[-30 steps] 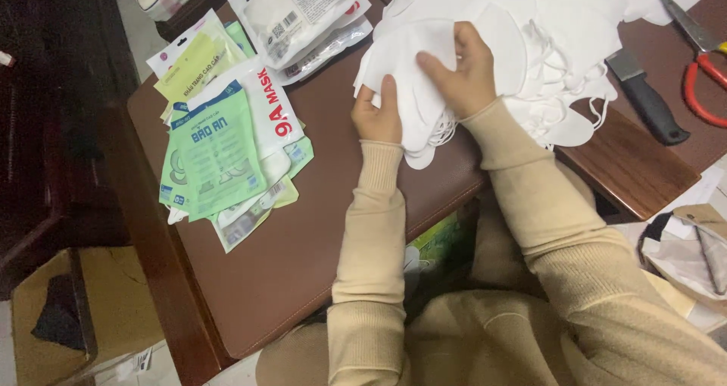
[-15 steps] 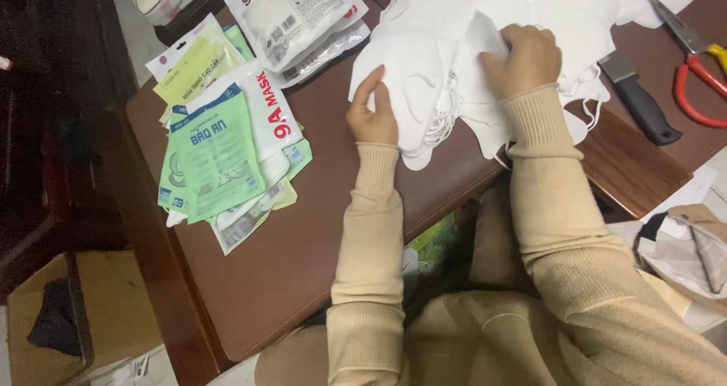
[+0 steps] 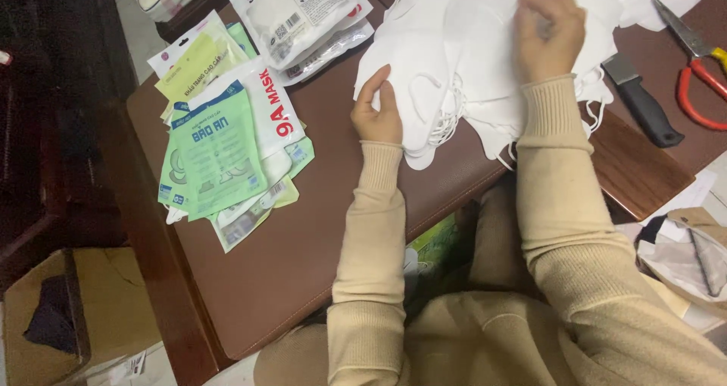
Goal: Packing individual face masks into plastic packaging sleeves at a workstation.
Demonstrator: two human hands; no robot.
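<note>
The left hand (image 3: 376,113) is pressing flat on the masks (image 3: 454,68); the right hand (image 3: 549,34) is pinching one mask. Separating layers cleanly probably calls for a light grip.

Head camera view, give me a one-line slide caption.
Left hand steadies a pile of white face masks while right hand grips one on a brown table.
</note>
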